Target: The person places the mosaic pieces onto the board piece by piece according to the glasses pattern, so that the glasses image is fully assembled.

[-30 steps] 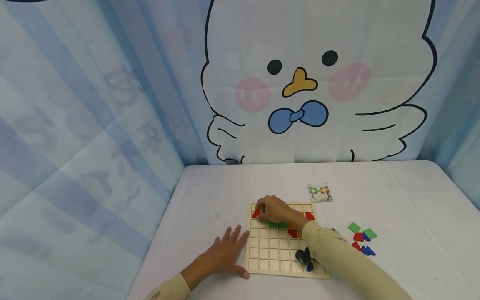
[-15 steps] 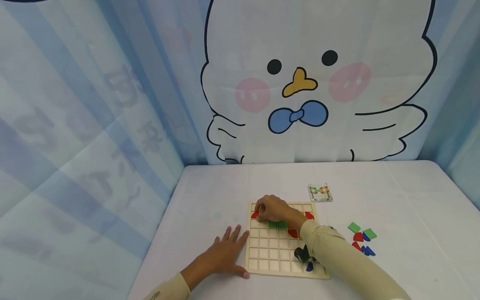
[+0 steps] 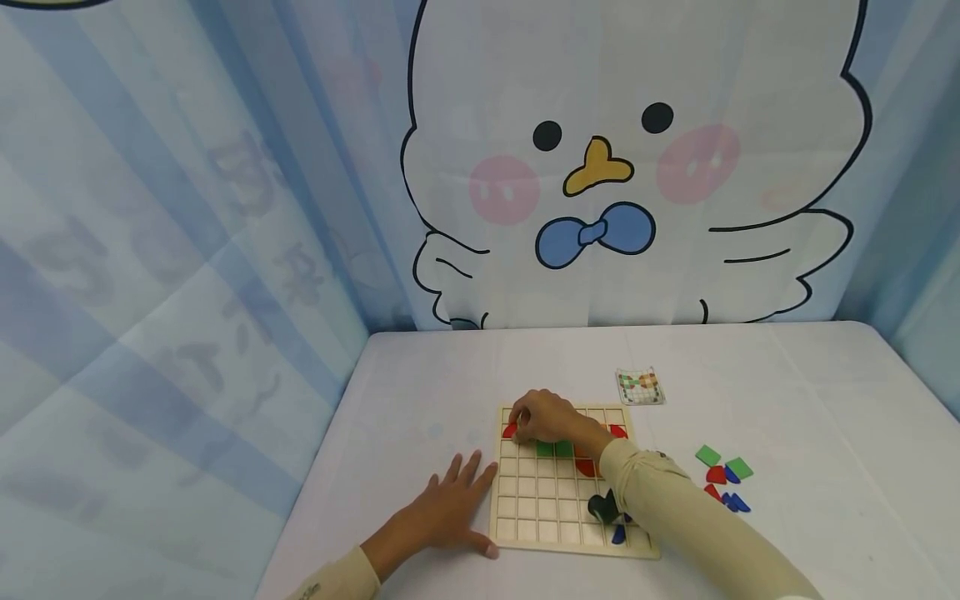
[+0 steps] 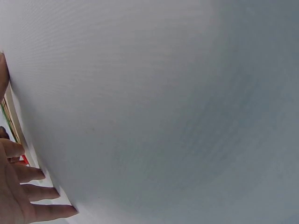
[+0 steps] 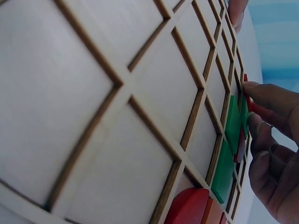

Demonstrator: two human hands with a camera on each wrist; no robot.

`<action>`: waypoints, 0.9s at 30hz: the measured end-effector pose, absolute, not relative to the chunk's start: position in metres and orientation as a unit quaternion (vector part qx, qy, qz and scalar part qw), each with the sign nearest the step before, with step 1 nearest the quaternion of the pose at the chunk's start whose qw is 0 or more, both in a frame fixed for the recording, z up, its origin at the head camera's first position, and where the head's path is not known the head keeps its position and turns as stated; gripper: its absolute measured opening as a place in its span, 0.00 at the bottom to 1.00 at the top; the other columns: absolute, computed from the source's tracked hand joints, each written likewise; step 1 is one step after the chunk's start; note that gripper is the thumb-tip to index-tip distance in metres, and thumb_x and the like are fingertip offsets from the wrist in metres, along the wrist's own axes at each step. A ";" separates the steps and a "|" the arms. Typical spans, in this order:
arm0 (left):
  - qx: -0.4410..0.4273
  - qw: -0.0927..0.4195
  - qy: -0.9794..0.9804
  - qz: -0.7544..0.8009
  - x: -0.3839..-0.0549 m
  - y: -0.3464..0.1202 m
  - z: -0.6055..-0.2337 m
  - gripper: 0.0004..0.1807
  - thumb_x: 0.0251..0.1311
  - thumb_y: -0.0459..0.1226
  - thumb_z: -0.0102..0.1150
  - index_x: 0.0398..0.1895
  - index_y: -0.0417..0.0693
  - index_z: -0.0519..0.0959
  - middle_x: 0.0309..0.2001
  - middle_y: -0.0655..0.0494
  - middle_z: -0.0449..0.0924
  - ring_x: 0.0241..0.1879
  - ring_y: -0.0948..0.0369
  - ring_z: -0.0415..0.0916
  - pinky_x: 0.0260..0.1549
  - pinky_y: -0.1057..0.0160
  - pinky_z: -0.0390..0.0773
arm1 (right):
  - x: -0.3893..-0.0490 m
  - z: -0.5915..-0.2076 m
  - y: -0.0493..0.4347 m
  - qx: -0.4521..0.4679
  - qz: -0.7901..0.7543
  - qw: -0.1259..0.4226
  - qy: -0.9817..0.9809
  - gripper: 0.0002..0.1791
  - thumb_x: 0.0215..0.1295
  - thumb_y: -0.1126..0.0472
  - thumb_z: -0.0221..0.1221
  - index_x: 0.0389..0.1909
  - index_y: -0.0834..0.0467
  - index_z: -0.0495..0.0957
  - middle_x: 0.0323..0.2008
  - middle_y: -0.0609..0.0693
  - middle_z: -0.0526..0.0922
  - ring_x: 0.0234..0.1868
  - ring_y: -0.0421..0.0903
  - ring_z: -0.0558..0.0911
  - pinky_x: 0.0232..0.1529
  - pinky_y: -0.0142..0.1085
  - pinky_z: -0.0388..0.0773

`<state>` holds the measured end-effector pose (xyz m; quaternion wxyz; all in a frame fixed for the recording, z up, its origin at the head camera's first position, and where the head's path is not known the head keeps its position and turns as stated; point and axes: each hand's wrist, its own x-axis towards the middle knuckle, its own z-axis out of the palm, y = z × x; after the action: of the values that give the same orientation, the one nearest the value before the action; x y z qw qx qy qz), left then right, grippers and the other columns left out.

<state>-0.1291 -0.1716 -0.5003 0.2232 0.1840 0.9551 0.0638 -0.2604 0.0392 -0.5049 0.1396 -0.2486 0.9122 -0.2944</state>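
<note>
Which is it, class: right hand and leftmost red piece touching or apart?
Touching: the right wrist view shows the right hand pinching the red piece.

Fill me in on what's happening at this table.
A person is laying colored pieces on a wooden grid board. Their right hand pinches a red piece near the board's far left corner; whether it is fully seated is hard to tell. The left hand rests with fingers spread at the board's left edge. Green squares already lie on the grid. Loose pieces in green, red and blue wait to the right, and a small patterned card lies beyond the board.
</note>
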 end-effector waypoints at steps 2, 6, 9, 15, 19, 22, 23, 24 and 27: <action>0.185 0.224 0.955 0.064 -0.129 -0.172 -0.500 0.65 0.40 0.71 0.68 0.81 0.58 0.52 0.81 0.45 0.45 0.78 0.38 0.45 0.65 0.29 0.62 | -0.260 -0.505 0.039 -0.249 -0.296 0.140 0.911 0.10 0.54 0.56 0.75 0.37 0.51 0.88 0.27 0.41 0.80 0.29 0.39 0.75 0.30 0.34 0.71; 0.184 0.227 0.954 0.065 -0.129 -0.171 -0.499 0.65 0.40 0.71 0.69 0.81 0.59 0.52 0.81 0.45 0.45 0.78 0.38 0.45 0.64 0.29 0.62 | -0.261 -0.506 0.040 -0.247 -0.299 0.142 0.911 0.10 0.55 0.56 0.74 0.37 0.51 0.88 0.26 0.41 0.80 0.29 0.39 0.75 0.30 0.34 0.71; 0.180 0.229 0.955 0.064 -0.129 -0.170 -0.499 0.65 0.40 0.71 0.69 0.81 0.59 0.52 0.81 0.45 0.45 0.78 0.38 0.45 0.65 0.29 0.62 | -0.261 -0.507 0.041 -0.244 -0.303 0.144 0.910 0.09 0.54 0.56 0.75 0.36 0.50 0.87 0.26 0.41 0.80 0.28 0.40 0.75 0.30 0.35 0.71; 0.178 0.229 0.955 0.058 -0.131 -0.170 -0.501 0.65 0.39 0.71 0.69 0.81 0.60 0.52 0.81 0.45 0.45 0.78 0.39 0.45 0.64 0.29 0.62 | -0.262 -0.506 0.040 -0.244 -0.307 0.146 0.908 0.08 0.55 0.57 0.74 0.36 0.51 0.87 0.26 0.41 0.80 0.29 0.40 0.75 0.30 0.35 0.71; 0.177 0.228 0.956 0.055 -0.131 -0.170 -0.502 0.65 0.39 0.71 0.68 0.81 0.60 0.52 0.81 0.46 0.45 0.79 0.39 0.45 0.64 0.29 0.62 | -0.261 -0.506 0.038 -0.242 -0.305 0.144 0.910 0.08 0.55 0.57 0.74 0.35 0.51 0.87 0.26 0.42 0.79 0.29 0.41 0.75 0.30 0.35 0.70; 0.177 0.230 0.956 0.053 -0.131 -0.170 -0.502 0.65 0.39 0.72 0.68 0.81 0.60 0.52 0.81 0.46 0.45 0.79 0.39 0.45 0.65 0.30 0.62 | -0.261 -0.506 0.037 -0.240 -0.303 0.145 0.911 0.08 0.55 0.57 0.74 0.34 0.51 0.87 0.26 0.42 0.79 0.29 0.41 0.75 0.30 0.35 0.70; 0.177 0.230 0.956 0.053 -0.131 -0.170 -0.502 0.65 0.39 0.72 0.68 0.81 0.61 0.52 0.81 0.46 0.45 0.79 0.39 0.45 0.65 0.30 0.62 | -0.261 -0.506 0.037 -0.241 -0.302 0.145 0.911 0.08 0.55 0.57 0.74 0.34 0.50 0.87 0.26 0.42 0.79 0.28 0.40 0.75 0.30 0.35 0.70; 0.176 0.231 0.955 0.054 -0.131 -0.170 -0.502 0.65 0.39 0.72 0.68 0.81 0.61 0.52 0.81 0.46 0.45 0.79 0.39 0.45 0.65 0.30 0.62 | -0.261 -0.507 0.037 -0.241 -0.301 0.146 0.911 0.08 0.55 0.57 0.74 0.34 0.51 0.87 0.26 0.42 0.79 0.28 0.40 0.75 0.30 0.35 0.71; 0.177 0.231 0.955 0.053 -0.131 -0.170 -0.504 0.65 0.39 0.72 0.68 0.81 0.61 0.52 0.81 0.46 0.45 0.79 0.39 0.45 0.64 0.29 0.62 | -0.261 -0.507 0.037 -0.244 -0.296 0.146 0.912 0.08 0.55 0.57 0.74 0.35 0.50 0.87 0.25 0.41 0.80 0.28 0.40 0.75 0.30 0.35 0.71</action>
<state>-0.1313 -0.1703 -0.5038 0.2307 0.1769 0.9553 0.0530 -0.2607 0.0374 -0.5068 0.1457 -0.2442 0.9118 -0.2963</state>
